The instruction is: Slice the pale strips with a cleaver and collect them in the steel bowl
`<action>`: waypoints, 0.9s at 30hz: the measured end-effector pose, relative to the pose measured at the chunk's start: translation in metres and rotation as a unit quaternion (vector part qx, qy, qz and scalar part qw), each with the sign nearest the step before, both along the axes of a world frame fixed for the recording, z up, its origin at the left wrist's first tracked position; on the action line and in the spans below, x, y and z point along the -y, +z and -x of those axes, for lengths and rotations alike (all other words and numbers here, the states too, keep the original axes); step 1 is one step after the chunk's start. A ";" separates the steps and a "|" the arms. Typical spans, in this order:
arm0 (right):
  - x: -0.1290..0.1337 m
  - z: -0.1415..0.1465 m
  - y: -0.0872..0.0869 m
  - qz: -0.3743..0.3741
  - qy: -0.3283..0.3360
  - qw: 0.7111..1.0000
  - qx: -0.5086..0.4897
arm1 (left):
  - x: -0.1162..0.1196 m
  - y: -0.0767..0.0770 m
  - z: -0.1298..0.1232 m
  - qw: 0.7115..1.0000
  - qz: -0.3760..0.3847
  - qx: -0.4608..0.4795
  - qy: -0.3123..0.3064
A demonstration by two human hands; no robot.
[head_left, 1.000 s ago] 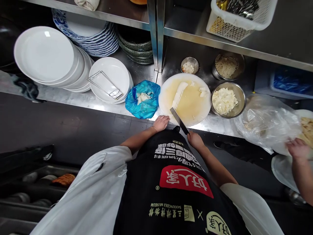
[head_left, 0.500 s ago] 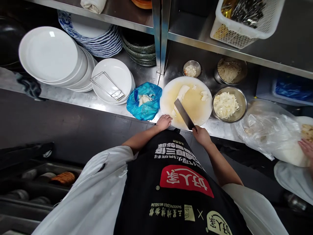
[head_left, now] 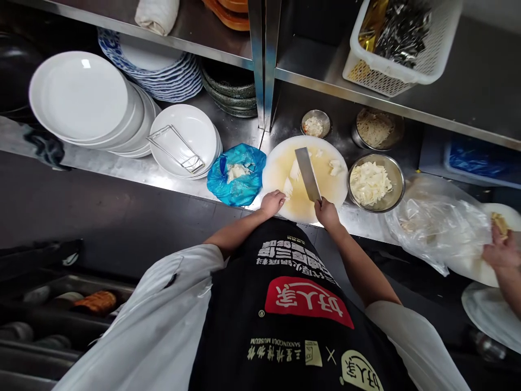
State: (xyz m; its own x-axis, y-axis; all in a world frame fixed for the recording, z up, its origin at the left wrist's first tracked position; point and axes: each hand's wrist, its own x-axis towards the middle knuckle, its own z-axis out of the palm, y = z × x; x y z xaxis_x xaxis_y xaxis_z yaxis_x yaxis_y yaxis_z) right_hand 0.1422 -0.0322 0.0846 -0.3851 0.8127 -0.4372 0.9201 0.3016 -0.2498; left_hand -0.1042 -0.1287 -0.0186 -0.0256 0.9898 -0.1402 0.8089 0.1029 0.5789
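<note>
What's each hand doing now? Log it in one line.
left hand: at near-left edge of cutting board | right hand: gripping cleaver, blade over board | pale pieces: on board, in bowl right of it

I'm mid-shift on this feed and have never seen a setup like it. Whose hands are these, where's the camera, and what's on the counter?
There is no robot here: these are a person's bare hands, seen from a camera worn on that person's head, looking forward and down. The right hand grips a broad-bladed knife over a round white cutting board. The left hand is at the board's near edge, beside white food pieces; whether it touches them is hard to tell. Left of the board sit a blue plastic bag and stacked white plates; right of it, a metal bowl of pale slices. The hand at far right belongs to someone else.
</note>
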 end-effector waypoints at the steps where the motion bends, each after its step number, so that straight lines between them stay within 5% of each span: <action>1: -0.005 0.001 0.000 0.021 0.006 1.000 0.013 | -0.002 0.000 0.000 1.000 0.004 0.006 0.006; 8: -0.036 0.000 0.003 -0.036 -0.005 0.999 -0.025 | -0.008 -0.001 -0.001 0.999 0.006 0.028 0.019; 13: -0.059 0.002 0.002 0.023 0.028 0.999 0.031 | -0.009 -0.001 -0.002 0.999 0.010 0.033 0.024; 18: -0.073 0.003 0.004 -0.064 -0.001 0.998 -0.011 | -0.011 0.002 -0.002 0.998 0.021 0.039 0.037; 22: -0.086 0.012 -0.001 0.008 0.003 1.000 0.028 | -0.014 0.006 -0.002 0.998 0.035 0.040 0.043; 27: -0.104 -0.002 0.015 -0.023 -0.011 0.999 -0.022 | -0.012 0.007 -0.001 0.996 0.043 0.058 0.044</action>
State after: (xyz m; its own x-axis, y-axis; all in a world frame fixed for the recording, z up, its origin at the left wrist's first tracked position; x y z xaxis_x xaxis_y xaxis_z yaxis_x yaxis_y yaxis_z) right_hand 0.1442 0.0720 0.0996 -0.3839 0.8404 -0.3826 0.9156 0.2928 -0.2757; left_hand -0.1032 -0.1165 -0.0121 -0.0898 0.9689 -0.2305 0.7227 0.2226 0.6543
